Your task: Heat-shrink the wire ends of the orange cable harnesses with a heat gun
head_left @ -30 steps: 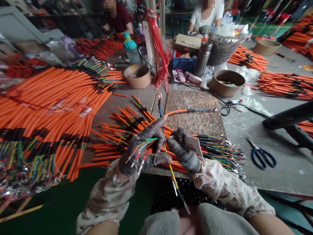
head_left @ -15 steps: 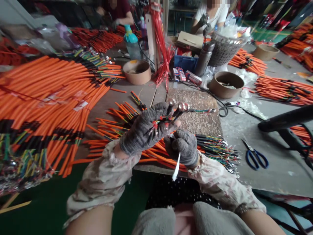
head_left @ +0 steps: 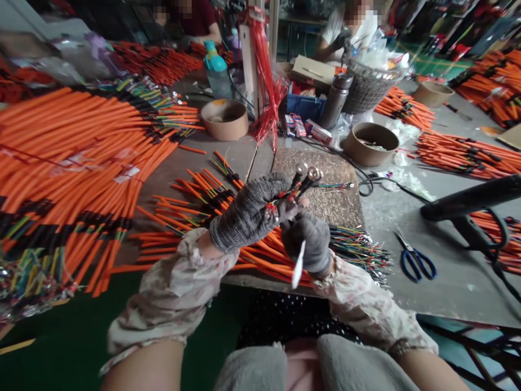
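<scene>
My left hand [head_left: 252, 212], in a grey knit glove, is closed around a wire harness end. Its two large ring terminals [head_left: 307, 172] point up and away, with thin coloured wires and red sleeves [head_left: 270, 206] below them. My right hand [head_left: 307, 239], also gloved, is closed just beside it, fingertips at the wires. A slim white stick with a thicker end [head_left: 298, 269] juts down from the right fist; its other end is hidden. Under both hands lies a bundle of orange cables [head_left: 260, 259], its stripped wire ends [head_left: 362, 247] to the right.
Blue-handled scissors [head_left: 417, 263] and a black tool with a long barrel [head_left: 472, 201] lie at right. A worn board [head_left: 337, 203] sits ahead, with cardboard rings [head_left: 370, 144] behind. A large orange cable pile [head_left: 73, 136] covers the left. Two people sit across the table.
Both hands have shifted slightly right relative to the table, with the harness end and white stick still held. My right fingers have come up closer against the wires. The camera view has turned a little.
</scene>
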Available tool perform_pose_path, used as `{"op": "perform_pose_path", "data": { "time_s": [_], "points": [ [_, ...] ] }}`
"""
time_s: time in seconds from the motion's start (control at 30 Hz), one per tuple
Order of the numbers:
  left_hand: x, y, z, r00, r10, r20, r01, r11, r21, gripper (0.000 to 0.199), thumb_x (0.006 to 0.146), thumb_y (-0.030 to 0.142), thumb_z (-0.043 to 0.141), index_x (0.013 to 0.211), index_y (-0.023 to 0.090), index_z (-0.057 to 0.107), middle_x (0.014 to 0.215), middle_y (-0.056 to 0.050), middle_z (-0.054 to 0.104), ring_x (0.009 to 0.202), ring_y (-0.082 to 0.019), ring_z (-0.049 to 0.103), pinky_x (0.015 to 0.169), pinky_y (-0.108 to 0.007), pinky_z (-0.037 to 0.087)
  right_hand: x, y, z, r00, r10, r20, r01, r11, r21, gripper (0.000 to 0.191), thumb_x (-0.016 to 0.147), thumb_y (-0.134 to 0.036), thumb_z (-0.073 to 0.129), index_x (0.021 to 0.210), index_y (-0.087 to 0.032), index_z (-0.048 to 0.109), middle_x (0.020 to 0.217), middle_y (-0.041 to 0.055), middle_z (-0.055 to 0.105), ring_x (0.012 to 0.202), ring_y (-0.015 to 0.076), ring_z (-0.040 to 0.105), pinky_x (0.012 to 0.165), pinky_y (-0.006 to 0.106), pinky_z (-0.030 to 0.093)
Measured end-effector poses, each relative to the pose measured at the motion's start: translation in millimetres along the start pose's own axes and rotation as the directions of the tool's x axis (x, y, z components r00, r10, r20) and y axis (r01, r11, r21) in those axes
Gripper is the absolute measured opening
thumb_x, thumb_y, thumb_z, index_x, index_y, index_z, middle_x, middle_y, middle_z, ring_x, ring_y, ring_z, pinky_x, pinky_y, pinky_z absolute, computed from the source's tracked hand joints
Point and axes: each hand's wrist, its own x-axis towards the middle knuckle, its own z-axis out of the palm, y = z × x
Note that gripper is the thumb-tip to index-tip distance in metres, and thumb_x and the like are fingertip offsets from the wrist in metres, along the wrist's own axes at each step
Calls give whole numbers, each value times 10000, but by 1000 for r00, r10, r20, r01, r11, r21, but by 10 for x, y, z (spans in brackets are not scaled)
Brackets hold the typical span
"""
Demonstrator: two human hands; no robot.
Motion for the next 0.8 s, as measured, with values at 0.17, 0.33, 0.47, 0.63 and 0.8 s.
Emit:
{"op": "perform_pose_path", "data": {
  "time_s": [0.17, 0.33, 0.47, 0.63, 0.8],
  "points": [
    [-572, 475, 356, 948, 287, 137, -298, 953, 62, 266, 1063, 215, 502, 1231, 180, 706, 1113, -65, 799, 1029, -174, 754, 889, -300, 629, -23, 54, -373, 762, 519, 387, -646, 648, 404, 410, 871, -379, 703, 731, -259, 337, 662, -47, 425, 578, 118, 408, 530, 253, 380],
    [-1124, 789, 814, 912, 343, 226, -382, 910, 161, 260, 1052, 173, 488, 1089, 132, 742, 948, -67, 754, 795, -164, 694, 658, -298, 580, -220, 21, -556, 408, 624, 666, -907, 197, 371, 429, 680, -278, 820, 697, -224, 395, 658, -62, 461, 606, 90, 371, 544, 228, 318],
    [-1164, 759, 890, 909, 347, 232, -389, 905, 172, 227, 1047, 175, 520, 1073, 131, 742, 927, -67, 739, 792, -161, 685, 676, -297, 563, -282, -36, -585, 384, 589, 711, -923, 263, 281, 372, 667, -273, 840, 664, -211, 473, 651, -60, 438, 623, 99, 362, 553, 248, 315],
    [-1121, 754, 853, 896, 356, 267, -407, 897, 172, 253, 1058, 169, 490, 1080, 127, 739, 948, -78, 746, 815, -168, 694, 678, -301, 564, -302, -44, -605, 410, 635, 655, -912, 271, 308, 410, 660, -265, 848, 640, -215, 442, 644, -65, 391, 617, 98, 327, 539, 247, 286],
    [-1132, 747, 884, 897, 368, 244, -412, 897, 161, 262, 1062, 154, 480, 1053, 125, 740, 923, -67, 754, 798, -169, 702, 678, -309, 578, -359, -34, -582, 404, 620, 673, -914, 259, 312, 351, 675, -263, 814, 666, -211, 467, 662, -59, 427, 615, 97, 362, 541, 245, 319]
  ]
}}
